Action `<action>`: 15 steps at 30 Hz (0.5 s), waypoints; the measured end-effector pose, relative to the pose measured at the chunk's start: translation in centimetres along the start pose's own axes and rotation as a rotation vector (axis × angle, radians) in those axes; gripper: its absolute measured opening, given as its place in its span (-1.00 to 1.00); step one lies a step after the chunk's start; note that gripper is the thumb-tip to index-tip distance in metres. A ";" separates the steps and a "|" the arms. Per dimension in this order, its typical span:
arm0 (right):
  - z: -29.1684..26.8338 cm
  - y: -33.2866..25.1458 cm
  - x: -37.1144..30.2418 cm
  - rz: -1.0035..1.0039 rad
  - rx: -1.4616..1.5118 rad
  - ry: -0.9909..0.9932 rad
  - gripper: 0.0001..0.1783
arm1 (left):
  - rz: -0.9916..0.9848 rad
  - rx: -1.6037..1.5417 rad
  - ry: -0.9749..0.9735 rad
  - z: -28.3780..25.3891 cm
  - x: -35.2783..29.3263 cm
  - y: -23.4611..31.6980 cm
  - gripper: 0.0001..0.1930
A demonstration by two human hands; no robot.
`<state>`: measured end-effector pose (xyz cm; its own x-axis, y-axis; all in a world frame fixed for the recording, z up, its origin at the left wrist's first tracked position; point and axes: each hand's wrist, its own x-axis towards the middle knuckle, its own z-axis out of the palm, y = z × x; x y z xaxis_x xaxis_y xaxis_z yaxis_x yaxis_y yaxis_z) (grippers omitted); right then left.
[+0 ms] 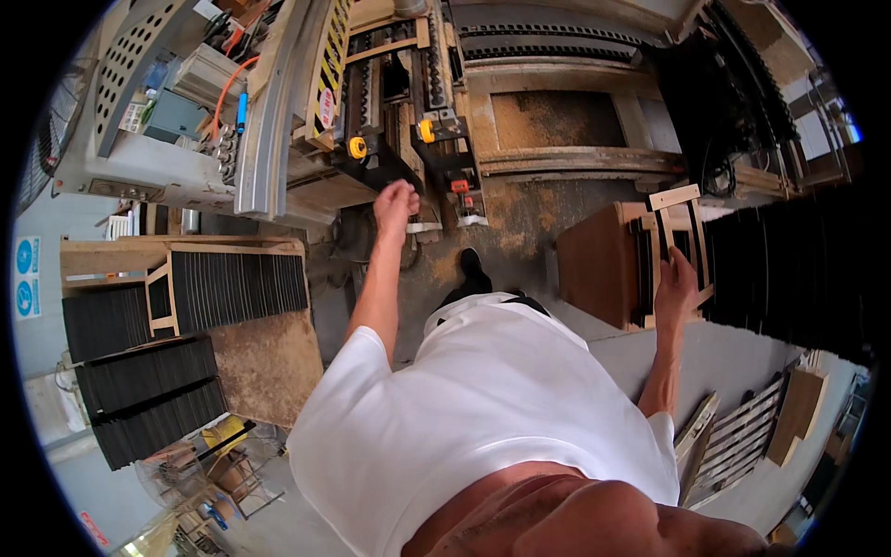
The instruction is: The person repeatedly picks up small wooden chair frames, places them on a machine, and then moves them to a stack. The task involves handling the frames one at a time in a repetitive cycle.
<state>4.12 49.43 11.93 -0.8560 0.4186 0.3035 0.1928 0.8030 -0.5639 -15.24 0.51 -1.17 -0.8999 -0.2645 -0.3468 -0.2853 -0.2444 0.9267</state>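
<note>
My right hand (677, 283) grips a small pale wooden frame (675, 197) by one long side piece. The frame stands tilted against a stack of dark flat panels (789, 265) on the right. Out in front, my left hand (397, 206) is curled closed with nothing visible in it. It hovers near the front end of a machine with two chain tracks (436, 79), close to its yellow knobs (357, 147). A pale wooden frame piece (394, 48) lies across the tracks farther back.
To the left, a brown board (269, 367) bears rows of dark panels (237, 288) with another wooden frame (161, 295) leaning there. A brown box-like block (589, 260) stands beside the right stack. Sawdust covers the floor (520, 218) by the machine. Slatted pallet wood (742, 432) lies at lower right.
</note>
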 end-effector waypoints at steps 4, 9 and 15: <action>0.8 -5.2 2.5 -0.086 0.090 -0.016 -0.68 | 0.032 -0.160 -0.027 1.7 9.3 5.7 -0.74; 3.7 -11.1 6.1 -0.242 0.105 -0.026 -0.71 | -0.042 -0.361 -0.120 6.5 20.5 11.4 -0.55; 7.6 -17.2 8.9 -0.332 0.085 -0.073 -0.69 | -0.142 -0.485 -0.109 9.2 30.5 13.8 -0.30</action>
<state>-10.49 36.14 18.50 -0.8977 0.1066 0.4275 -0.1402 0.8508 -0.5065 -49.63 -2.35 2.35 -0.9000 -0.1047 -0.4232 -0.2445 -0.6825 0.6888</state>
